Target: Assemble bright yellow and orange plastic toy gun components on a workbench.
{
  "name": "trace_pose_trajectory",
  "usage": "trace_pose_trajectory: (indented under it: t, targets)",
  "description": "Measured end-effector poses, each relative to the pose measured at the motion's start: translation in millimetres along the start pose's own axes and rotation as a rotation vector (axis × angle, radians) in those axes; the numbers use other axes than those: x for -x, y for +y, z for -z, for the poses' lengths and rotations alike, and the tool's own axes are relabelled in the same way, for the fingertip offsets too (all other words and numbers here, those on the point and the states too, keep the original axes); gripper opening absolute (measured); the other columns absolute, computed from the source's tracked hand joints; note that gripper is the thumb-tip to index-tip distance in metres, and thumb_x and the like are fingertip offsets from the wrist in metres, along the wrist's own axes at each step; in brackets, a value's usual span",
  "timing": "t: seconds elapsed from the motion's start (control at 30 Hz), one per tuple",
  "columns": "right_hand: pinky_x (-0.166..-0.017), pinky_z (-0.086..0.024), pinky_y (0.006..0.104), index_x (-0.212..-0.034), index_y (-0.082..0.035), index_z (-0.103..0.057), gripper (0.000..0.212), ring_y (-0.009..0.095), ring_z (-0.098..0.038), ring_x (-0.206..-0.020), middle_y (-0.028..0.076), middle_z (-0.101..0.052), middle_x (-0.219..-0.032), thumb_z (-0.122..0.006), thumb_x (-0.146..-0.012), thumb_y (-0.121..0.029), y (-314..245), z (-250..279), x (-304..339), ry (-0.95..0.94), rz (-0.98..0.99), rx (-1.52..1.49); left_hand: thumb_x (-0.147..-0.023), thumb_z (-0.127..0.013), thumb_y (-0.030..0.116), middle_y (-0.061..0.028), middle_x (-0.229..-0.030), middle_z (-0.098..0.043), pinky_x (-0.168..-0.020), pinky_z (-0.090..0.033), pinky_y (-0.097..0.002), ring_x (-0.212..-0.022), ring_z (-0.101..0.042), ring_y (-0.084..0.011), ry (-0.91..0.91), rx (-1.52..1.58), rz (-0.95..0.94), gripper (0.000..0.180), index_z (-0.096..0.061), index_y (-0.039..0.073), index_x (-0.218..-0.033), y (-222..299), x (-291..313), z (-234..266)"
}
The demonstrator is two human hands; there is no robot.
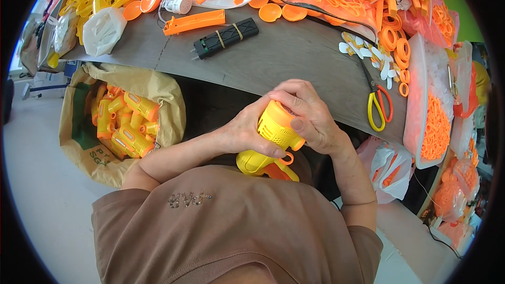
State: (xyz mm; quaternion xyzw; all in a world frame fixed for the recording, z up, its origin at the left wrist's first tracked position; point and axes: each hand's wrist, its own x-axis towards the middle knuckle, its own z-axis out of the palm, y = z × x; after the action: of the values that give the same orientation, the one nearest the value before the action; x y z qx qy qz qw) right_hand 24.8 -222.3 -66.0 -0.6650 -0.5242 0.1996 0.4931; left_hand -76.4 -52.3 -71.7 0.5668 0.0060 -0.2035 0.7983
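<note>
In front of my chest, just off the table's near edge, I hold a yellow and orange plastic toy gun [276, 130]. It has a vented round body with an orange cap end and an orange trigger piece low on the grip. My left hand [245, 126] is closed round the body from the left, thumb along its lower side. From the right, my right hand [311, 114] grips the orange cap end, fingers over its top and thumb on the near side. The far face of the cap is hidden by my fingers.
A grey table [294, 63] carries a black rubber-banded case [226, 38], an orange strip [194, 21], red-and-yellow-handled scissors [376, 106] and orange rings [402, 52]. Yellow and orange parts are heaped along the back. Left stands a paper bag [165, 92] of toy guns; right, a bin [415, 100] of orange pieces.
</note>
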Motion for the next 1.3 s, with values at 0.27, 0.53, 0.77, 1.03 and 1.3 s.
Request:
trace_pose_trajectory:
  t: [0.27, 0.53, 0.77, 1.03, 1.3]
  targets:
    - [-0.093, -0.042, 0.0386, -0.119, 0.004, -0.053, 0.053, 0.032, -0.051, -0.109, 0.02, -0.05, -0.118, -0.054, -0.092, -0.041, -29.2, -23.6, 20.6, 0.366, -0.075, 0.213, -0.06, -0.082, 0.01, -0.0082, -0.117, -0.049, -0.093, -0.042, -0.033, -0.11, -0.049, -0.0176, 0.046, 0.055, -0.162, 0.085, -0.034, 0.007, -0.131, -14.2, 5.2, 2.7]
    - [-0.081, -0.051, 0.0354, -0.106, 0.002, -0.058, 0.038, 0.03, -0.059, -0.095, 0.017, -0.057, -0.105, -0.075, -0.073, -0.008, -26.7, -36.5, 25.7, 0.433, -0.01, 0.142, -0.056, -0.081, 0.007, -0.0064, -0.114, -0.052, -0.092, -0.042, -0.0318, -0.107, -0.05, -0.0162, 0.125, 0.115, -0.105, 0.083, -0.037, 0.009, -0.126, -21.5, 10.3, -1.4]
    - [-0.08, -0.051, 0.0362, -0.105, 0.002, -0.058, 0.039, 0.031, -0.06, -0.094, 0.017, -0.058, -0.104, -0.077, -0.073, -0.009, -21.2, -39.6, 30.9, 0.491, 0.024, 0.17, -0.058, -0.081, 0.008, -0.0072, -0.113, -0.053, -0.091, -0.043, -0.0313, -0.106, -0.051, -0.0164, 0.113, 0.045, -0.091, 0.085, -0.035, 0.008, -0.13, -14.6, 7.9, -2.1]
    - [-0.084, -0.043, 0.0299, -0.117, 0.003, -0.051, 0.076, 0.02, -0.055, -0.091, 0.01, -0.055, -0.1, -0.049, -0.085, -0.065, -39.0, 30.9, -14.2, 0.198, -0.281, 0.004, -0.054, -0.086, 0.011, -0.0101, -0.117, -0.054, -0.095, -0.041, -0.0314, -0.108, -0.052, -0.019, 0.075, -0.235, -0.222, 0.118, -0.013, 0.006, -0.147, 28.4, -30.2, -2.5]
    - [-0.077, -0.041, 0.0266, -0.117, 0.004, -0.049, 0.061, 0.015, -0.052, -0.089, 0.009, -0.053, -0.1, -0.042, -0.091, -0.05, -19.4, 29.4, -2.3, 0.598, -0.178, 0.023, -0.068, -0.079, 0.012, -0.0121, -0.111, -0.06, -0.09, -0.046, -0.0303, -0.102, -0.057, -0.0162, 0.246, 0.008, -0.202, 0.065, -0.049, -0.005, -0.124, 45.9, -2.5, 23.8]
